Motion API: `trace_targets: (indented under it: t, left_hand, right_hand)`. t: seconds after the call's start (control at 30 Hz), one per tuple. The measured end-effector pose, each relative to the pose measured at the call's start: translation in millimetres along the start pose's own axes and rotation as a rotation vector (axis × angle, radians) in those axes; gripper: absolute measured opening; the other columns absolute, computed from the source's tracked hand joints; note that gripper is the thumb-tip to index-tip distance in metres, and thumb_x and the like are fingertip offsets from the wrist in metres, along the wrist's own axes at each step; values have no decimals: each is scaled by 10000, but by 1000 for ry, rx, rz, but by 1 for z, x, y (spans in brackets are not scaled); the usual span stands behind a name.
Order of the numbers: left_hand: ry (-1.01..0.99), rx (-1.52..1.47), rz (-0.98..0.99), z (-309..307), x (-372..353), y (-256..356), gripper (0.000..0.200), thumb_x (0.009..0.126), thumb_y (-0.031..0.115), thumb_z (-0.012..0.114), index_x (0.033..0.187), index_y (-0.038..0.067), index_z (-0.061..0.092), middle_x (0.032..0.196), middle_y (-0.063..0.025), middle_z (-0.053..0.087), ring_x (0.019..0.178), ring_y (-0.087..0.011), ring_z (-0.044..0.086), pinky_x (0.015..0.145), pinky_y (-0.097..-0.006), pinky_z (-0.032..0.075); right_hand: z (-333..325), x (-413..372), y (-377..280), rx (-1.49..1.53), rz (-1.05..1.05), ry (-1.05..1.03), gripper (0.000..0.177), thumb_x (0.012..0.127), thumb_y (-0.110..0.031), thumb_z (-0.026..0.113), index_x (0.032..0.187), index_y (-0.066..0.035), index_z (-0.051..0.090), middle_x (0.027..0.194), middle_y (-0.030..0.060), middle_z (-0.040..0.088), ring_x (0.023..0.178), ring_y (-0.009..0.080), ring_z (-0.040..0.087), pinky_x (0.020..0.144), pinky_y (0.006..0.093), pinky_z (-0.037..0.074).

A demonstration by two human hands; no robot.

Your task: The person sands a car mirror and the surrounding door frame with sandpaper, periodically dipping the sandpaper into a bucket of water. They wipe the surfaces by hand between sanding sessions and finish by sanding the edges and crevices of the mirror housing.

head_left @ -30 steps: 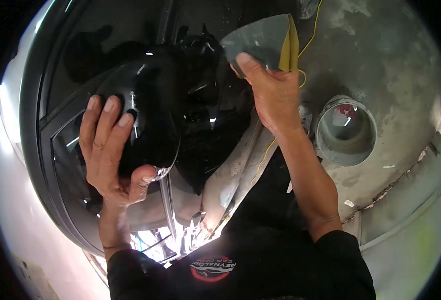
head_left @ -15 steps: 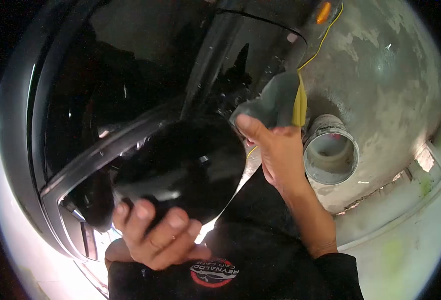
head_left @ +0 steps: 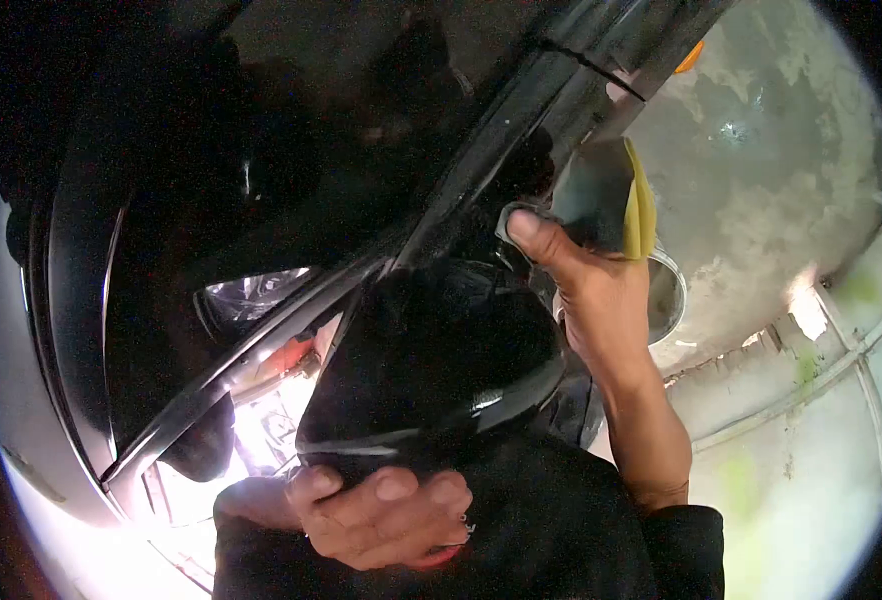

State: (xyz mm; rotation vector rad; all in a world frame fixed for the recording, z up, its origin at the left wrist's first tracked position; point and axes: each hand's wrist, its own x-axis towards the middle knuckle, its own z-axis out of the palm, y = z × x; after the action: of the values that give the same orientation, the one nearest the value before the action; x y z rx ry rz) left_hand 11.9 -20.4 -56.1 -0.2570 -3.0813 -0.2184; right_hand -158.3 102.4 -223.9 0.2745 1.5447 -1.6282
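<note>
A glossy black car side mirror (head_left: pixel 431 370) juts out from the dark car door and fills the middle of the view. At its near edge, my left hand (head_left: pixel 386 515) has its fingers curled with the tips against the housing. My right hand (head_left: pixel 601 285) is at the mirror's right side, thumb pressed on a dark grey sheet that looks like sandpaper (head_left: pixel 596 200). A yellow layer (head_left: pixel 640 205) runs along that sheet's right edge. The fingers under the sheet are hidden.
The black car body (head_left: pixel 311 150) takes up the upper left, its window trim (head_left: pixel 251 350) running diagonally. Behind my right wrist, a bucket (head_left: pixel 671 295) stands partly hidden on the wet concrete floor (head_left: pixel 781 150). Something orange (head_left: pixel 690 57) lies at the top right. A pale wall (head_left: pixel 801 480) is at lower right.
The view has shifted, and the mirror now appears lower and further right. My right hand with the sandpaper shows further right, covering more of the bucket. My left hand shows lower, at the mirror's near edge.
</note>
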Motion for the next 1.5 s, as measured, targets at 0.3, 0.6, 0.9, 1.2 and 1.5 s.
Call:
trace_targets:
  t: [0.3, 0.6, 0.9, 1.2, 1.5]
  left_hand:
    - [60, 0, 8, 5, 5, 2, 240, 961, 488, 615, 1048, 337, 780, 1179, 124, 756, 1320, -167, 568, 1206, -505, 254]
    - [-10, 3, 120, 1, 4, -7, 298, 915, 534, 657, 1048, 301, 789, 1236, 61, 741, 1387, -254, 516, 1223, -546, 230]
    - [-74, 23, 263, -7, 4, -14, 521, 937, 642, 599, 1160, 181, 693, 1346, -90, 671, 1422, -421, 448, 1192, -645, 250]
    - [-77, 41, 162, -10, 1, -7, 407, 923, 599, 634, 1102, 251, 746, 1270, 8, 711, 1414, -320, 476, 1230, -585, 227]
    - [171, 6, 112, 9, 4, -7, 348, 905, 589, 638, 1021, 290, 774, 1109, 102, 742, 1317, -229, 548, 1225, -534, 263]
  right_hand:
    - [2, -8, 4, 173, -45, 0, 692, 821, -197, 875, 1366, 76, 547, 1016, 58, 688, 923, 149, 649, 847, 297, 532]
    - [4, -9, 8, 193, -42, 38, 615, 815, -190, 878, 1277, 107, 600, 974, 93, 682, 839, 176, 620, 805, 308, 520]
    - [2, 1, 29, 87, -423, 209, 400, 888, -181, 832, 1155, 47, 641, 994, 61, 691, 840, 113, 605, 750, 254, 504]
    - [-29, -6, 70, -246, -832, -17, 576, 785, -84, 781, 1332, 31, 640, 1385, 206, 635, 1322, 377, 587, 1134, 435, 429]
    - [-12, -1, 75, -165, -949, -46, 461, 828, -125, 751, 1248, 54, 682, 1327, 257, 654, 1263, 385, 633, 1103, 475, 469]
